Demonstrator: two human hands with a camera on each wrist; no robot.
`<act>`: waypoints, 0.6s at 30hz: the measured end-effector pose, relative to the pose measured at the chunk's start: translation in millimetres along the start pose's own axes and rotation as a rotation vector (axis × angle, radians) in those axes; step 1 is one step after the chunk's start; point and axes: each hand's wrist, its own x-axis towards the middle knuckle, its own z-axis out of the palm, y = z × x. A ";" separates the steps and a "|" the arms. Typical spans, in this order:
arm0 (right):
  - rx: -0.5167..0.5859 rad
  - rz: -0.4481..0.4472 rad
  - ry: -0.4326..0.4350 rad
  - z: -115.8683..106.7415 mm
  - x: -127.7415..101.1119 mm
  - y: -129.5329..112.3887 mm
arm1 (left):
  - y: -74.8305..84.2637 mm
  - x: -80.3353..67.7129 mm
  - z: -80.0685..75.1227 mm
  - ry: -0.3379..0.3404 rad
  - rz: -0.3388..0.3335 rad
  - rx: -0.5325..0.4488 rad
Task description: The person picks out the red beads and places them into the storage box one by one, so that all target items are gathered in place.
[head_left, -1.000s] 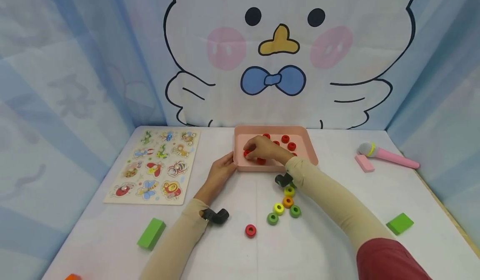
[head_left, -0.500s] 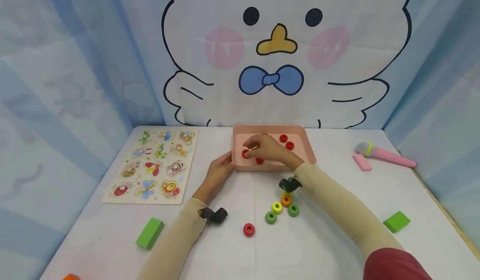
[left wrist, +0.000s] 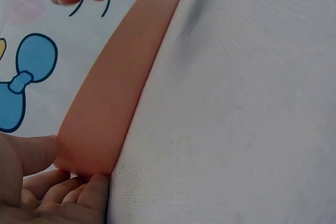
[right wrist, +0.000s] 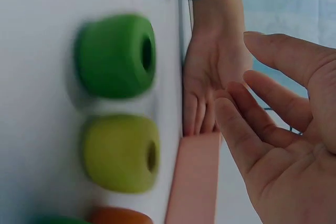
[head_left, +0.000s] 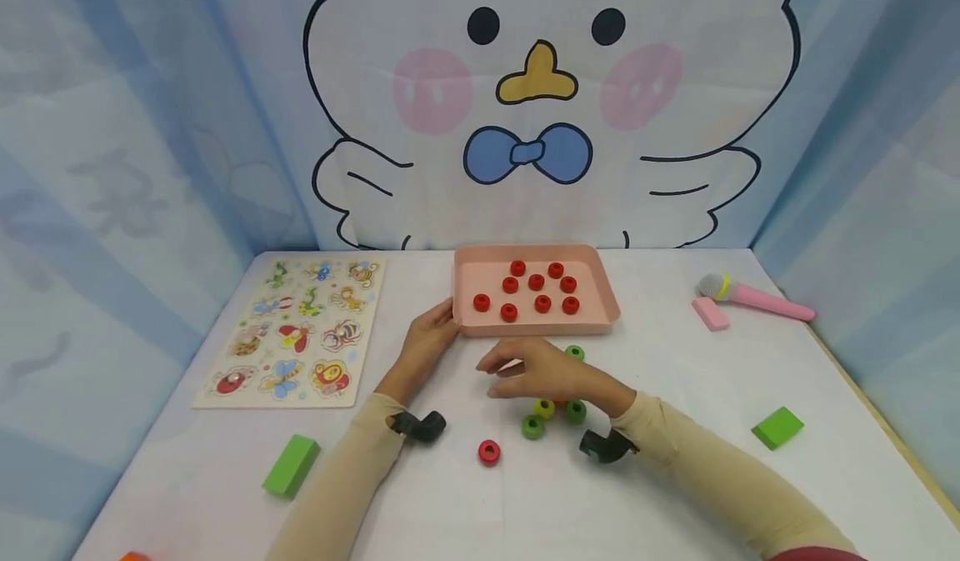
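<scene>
At the near left corner of the pink tray (head_left: 536, 328), my left hand (head_left: 424, 348) holds the edge, thumb by the rim and fingers low at the side (left wrist: 68, 195). Several red beads (head_left: 542, 303) lie spread inside the tray. My right hand (head_left: 546, 371) hovers in front of it, fingers apart and loosely bent, nothing between them. Partly hidden under that hand are green beads (head_left: 533, 427), a yellow bead (head_left: 544, 409) and an orange bead (right wrist: 122, 216). One red bead (head_left: 489, 453) sits by itself nearer to me.
An insect puzzle board (head_left: 292, 328) lies at the left. Green blocks (head_left: 291, 466) stand at both sides, the other green block (head_left: 777, 428) on the right. A toy microphone (head_left: 757, 297) and a pink block (head_left: 710, 313) are at the back right. A curtain (head_left: 525, 211) hangs behind the table.
My right hand has lifted out of the tray and come back toward me, over the coloured beads. The red beads in the tray are now uncovered. My left hand stays at the corner.
</scene>
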 end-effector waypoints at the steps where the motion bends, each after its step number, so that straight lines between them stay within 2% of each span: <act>1: 0.016 -0.006 -0.008 3.8 -3.5 -0.3 | 0.6 -0.1 0.2 -0.001 0.001 0.001; 9: 0.050 -0.008 -0.110 28.7 -21.3 -2.1 | 1.5 0.4 1.6 0.010 -0.005 -0.044; 14: 0.037 0.004 -0.164 37.8 -25.3 -4.4 | 1.6 1.5 1.2 0.013 -0.001 -0.035; 18: 0.009 0.028 -0.199 42.5 -27.1 -5.8 | 2.6 1.3 2.1 0.014 -0.028 -0.022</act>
